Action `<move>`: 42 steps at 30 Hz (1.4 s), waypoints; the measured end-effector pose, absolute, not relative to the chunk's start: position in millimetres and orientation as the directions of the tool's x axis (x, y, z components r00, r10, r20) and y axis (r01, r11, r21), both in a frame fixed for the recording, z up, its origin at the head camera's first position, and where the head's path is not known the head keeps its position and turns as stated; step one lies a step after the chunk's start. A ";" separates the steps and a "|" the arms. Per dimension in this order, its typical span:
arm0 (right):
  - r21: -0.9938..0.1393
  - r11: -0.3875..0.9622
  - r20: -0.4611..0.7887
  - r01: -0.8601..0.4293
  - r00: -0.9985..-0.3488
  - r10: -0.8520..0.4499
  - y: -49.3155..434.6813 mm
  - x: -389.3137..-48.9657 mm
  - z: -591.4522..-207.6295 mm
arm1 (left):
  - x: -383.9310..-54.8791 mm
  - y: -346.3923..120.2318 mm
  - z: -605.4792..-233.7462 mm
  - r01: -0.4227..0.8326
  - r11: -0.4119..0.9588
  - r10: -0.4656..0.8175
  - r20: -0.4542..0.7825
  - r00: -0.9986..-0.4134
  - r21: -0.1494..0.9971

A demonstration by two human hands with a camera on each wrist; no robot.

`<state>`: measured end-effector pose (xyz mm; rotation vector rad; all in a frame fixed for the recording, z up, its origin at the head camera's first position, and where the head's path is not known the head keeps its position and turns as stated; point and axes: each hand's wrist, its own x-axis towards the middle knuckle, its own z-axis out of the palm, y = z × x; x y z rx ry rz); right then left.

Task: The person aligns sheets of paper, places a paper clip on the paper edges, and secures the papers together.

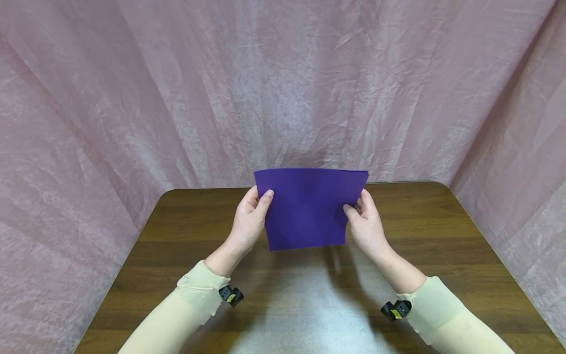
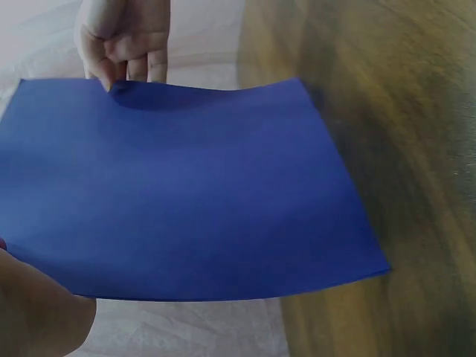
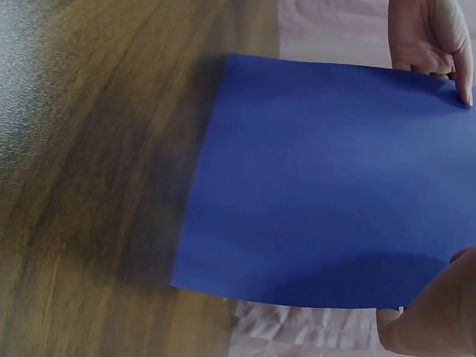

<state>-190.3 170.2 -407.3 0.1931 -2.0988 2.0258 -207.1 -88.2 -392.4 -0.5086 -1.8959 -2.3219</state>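
The left hand [image 1: 250, 216] and right hand [image 1: 368, 223] are pinching a purple paper sheet's [image 1: 307, 209] side edges, holding it above the wood-grain table [image 1: 194, 216]

Room under purple sheet [image 1: 307, 210], height unclear, curtain [image 1: 283, 88] behind

Both arms stretch forward from the lower corners of the head view, slanting inward. The left forearm [image 1: 177, 309] and right forearm [image 1: 455, 317] lead to a left grip [image 1: 249, 216] and right grip [image 1: 367, 221] held apart. Each pinches, its thumb on the near side, fingers behind. The left thumb [image 1: 265, 199] angles up and right; the right thumb [image 1: 351, 212] angles up and left.
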 end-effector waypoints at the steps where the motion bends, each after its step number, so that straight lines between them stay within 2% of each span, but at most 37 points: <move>1: -0.970 0.041 0.242 -0.239 -0.969 0.059 169.9 -190.6 -407.9 | -206.7 -87.9 -393.6 0.278 -0.217 0.137 0.311 -0.940 0.936; 9: -0.973 0.058 0.224 -0.222 -0.973 0.048 169.1 -191.3 -409.2 | -207.1 -85.0 -398.7 0.274 -0.209 0.143 0.307 -0.941 0.939; 16: -0.960 0.050 0.280 -0.276 -0.957 0.072 168.5 -189.6 -405.4 | -208.8 -80.9 -392.2 0.306 -0.229 0.135 0.341 -0.930 0.924; 23: -0.956 -0.021 0.290 -0.292 -0.954 0.072 167.2 -187.5 -401.8 | -211.3 -76.3 -386.9 0.321 -0.233 0.115 0.354 -0.928 0.918; 30: -0.951 -0.023 0.304 -0.307 -0.949 0.085 165.9 -187.8 -398.5 | -213.5 -73.4 -382.0 0.321 -0.233 0.107 0.352 -0.930 0.918; 42: -0.965 -0.045 0.254 -0.259 -0.962 0.097 165.9 -185.6 -399.7 | -214.2 -71.4 -385.7 0.306 -0.243 0.081 0.334 -0.939 0.921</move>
